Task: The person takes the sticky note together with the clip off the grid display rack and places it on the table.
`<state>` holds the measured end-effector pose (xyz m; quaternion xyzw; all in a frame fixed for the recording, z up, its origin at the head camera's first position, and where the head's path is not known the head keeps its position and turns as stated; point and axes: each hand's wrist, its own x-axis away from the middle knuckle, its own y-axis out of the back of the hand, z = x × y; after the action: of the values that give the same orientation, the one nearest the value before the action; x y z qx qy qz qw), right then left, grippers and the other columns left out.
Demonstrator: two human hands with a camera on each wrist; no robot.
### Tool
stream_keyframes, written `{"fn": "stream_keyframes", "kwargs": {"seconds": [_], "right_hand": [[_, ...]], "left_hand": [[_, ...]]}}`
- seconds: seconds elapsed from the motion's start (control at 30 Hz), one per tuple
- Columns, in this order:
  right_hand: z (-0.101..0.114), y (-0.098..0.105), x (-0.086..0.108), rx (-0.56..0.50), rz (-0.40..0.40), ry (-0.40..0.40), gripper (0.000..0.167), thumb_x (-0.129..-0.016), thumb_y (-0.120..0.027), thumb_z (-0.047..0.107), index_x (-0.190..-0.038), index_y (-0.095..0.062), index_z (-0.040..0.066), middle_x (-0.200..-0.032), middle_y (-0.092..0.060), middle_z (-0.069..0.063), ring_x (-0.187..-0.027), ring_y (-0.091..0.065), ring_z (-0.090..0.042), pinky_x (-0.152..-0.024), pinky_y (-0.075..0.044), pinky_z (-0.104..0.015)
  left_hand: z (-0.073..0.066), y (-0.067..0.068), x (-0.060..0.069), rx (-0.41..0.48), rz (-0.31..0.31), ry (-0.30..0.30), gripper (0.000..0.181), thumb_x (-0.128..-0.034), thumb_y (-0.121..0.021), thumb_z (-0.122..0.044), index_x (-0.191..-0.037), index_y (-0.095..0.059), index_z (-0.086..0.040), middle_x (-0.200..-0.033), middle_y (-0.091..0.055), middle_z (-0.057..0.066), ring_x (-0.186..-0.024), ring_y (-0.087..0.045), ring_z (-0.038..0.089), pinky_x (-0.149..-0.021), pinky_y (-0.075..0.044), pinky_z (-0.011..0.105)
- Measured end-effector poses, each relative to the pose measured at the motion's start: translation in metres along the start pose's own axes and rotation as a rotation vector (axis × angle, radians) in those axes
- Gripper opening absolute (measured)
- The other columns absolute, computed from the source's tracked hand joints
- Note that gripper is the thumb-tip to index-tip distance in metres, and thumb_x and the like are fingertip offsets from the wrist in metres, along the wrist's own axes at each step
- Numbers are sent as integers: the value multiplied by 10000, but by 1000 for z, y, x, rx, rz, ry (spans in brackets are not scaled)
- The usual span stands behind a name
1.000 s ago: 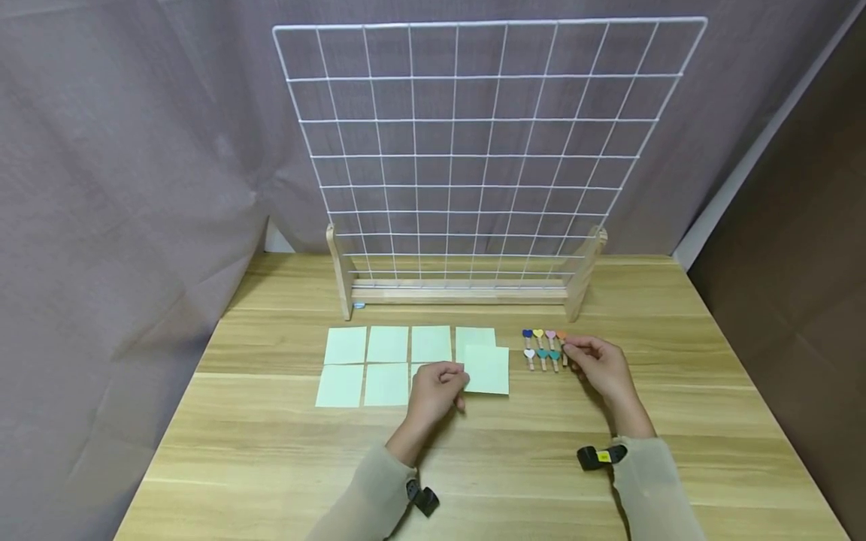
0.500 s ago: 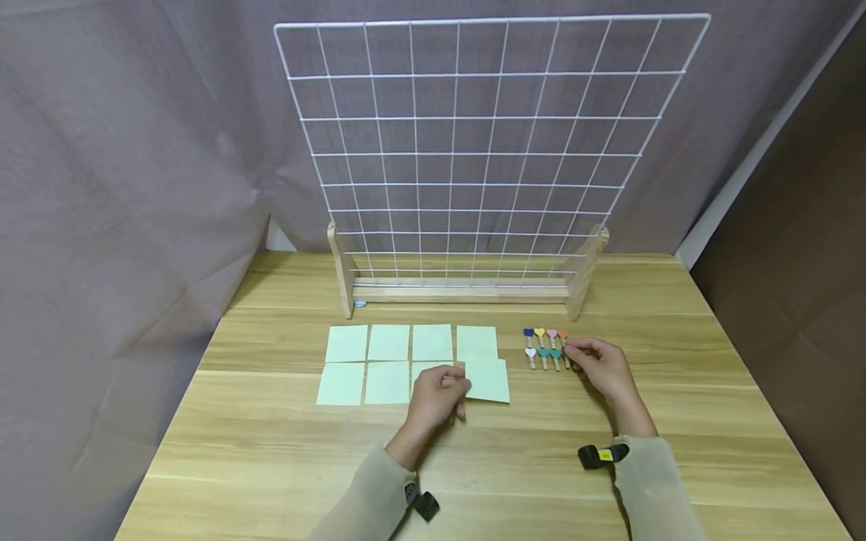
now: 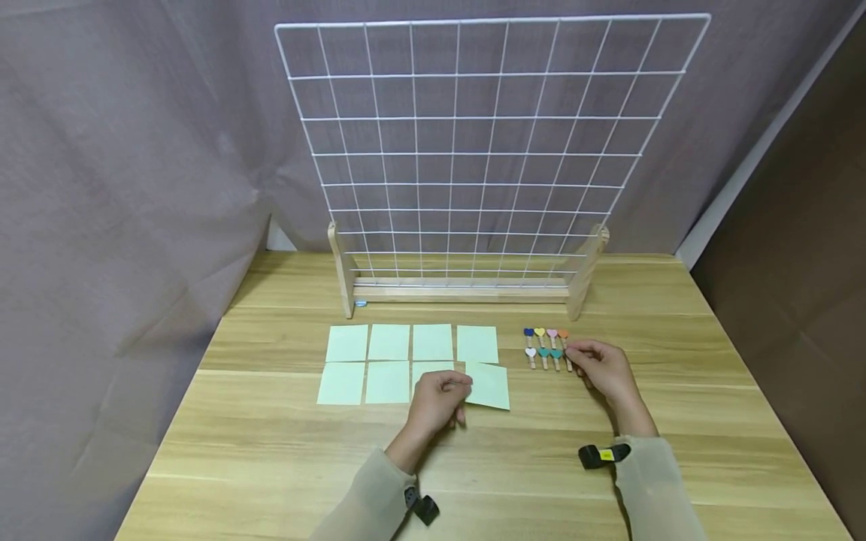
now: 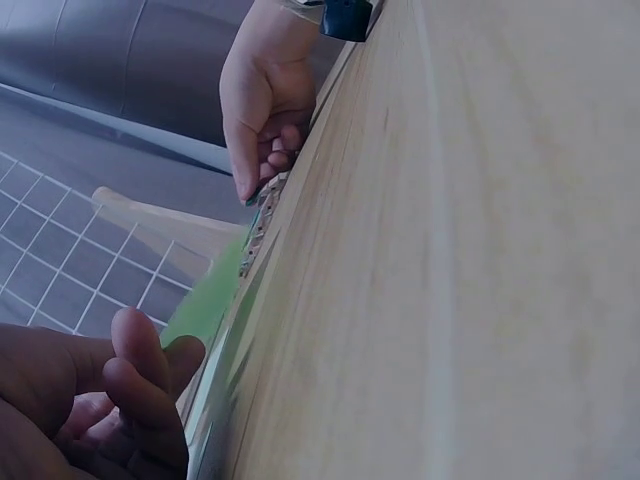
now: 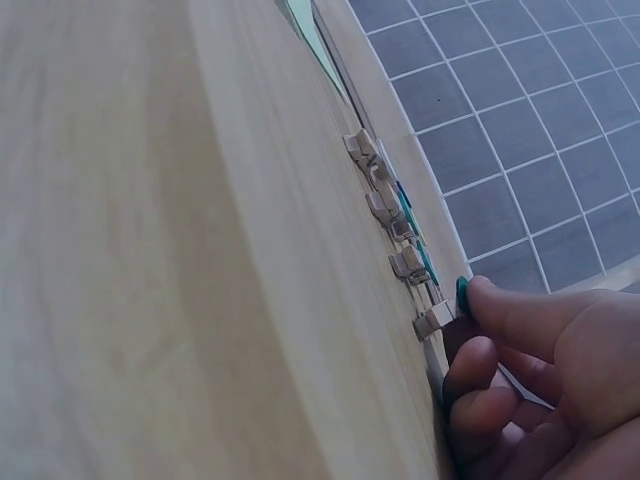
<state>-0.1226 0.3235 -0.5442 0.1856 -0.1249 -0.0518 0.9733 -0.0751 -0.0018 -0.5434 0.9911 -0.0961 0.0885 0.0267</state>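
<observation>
My left hand point(image 3: 436, 400) pinches the left edge of a pale green paper square point(image 3: 489, 386), which tilts slightly at the right end of the near row. Other green paper squares point(image 3: 348, 344) lie in two rows, one partly hidden by this hand. In the left wrist view the held paper point(image 4: 205, 298) stands off the table between thumb and fingers. My right hand point(image 3: 604, 370) pinches a small wooden clothespin with a green heart point(image 5: 462, 297) at the right end of its row. Several more heart clothespins point(image 3: 544, 353) lie beside it, with dark blue, yellow, pink, orange, white and green hearts.
A white wire grid point(image 3: 467, 155) stands upright behind the papers in a wooden stand point(image 3: 460, 291). A small bluish item point(image 3: 361, 303) lies by the stand's left foot. Grey cloth point(image 3: 135, 188) hangs behind and to the left of the wooden table point(image 3: 514, 481).
The left hand's paper has come down toward the near row, uncovering most of the square behind it. The right hand stays by the clothespins, having shifted only slightly.
</observation>
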Motion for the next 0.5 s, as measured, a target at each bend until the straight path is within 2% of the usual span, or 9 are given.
{"fn": "stream_keyframes", "kwargs": {"seconds": [0.23, 0.37, 0.5], "right_hand": [[0, -2, 0, 8, -26, 11, 350, -1034, -702, 156, -1254, -668, -114, -789, -670, 60, -631, -557, -68, -473, -461, -240], [0, -3, -1, 3, -31, 12, 352, -1026, -710, 148, -1261, -661, -110, -796, -690, 63, -620, -565, -69, -466, -464, -243], [-1, -2, -1, 0, -35, 0, 367, -1015, -727, 152, -1266, -660, -107, -787, -697, 67, -609, -569, -71, -463, -467, -247]], "left_hand": [[0, -1, -2, -50, -1, 15, 150, -1001, -661, -37, -1039, -769, 60, -625, -677, 191, -371, -531, 93, -361, -402, 180], [0, 0, -3, -90, 19, 30, 166, -1003, -666, -81, -1002, -778, 42, -572, -655, 124, -363, -533, 94, -353, -415, 194], [-1, 0, -3, -128, 50, 53, 196, -1011, -660, -122, -970, -784, 24, -621, -690, 81, -353, -515, 80, -349, -423, 201]]}}
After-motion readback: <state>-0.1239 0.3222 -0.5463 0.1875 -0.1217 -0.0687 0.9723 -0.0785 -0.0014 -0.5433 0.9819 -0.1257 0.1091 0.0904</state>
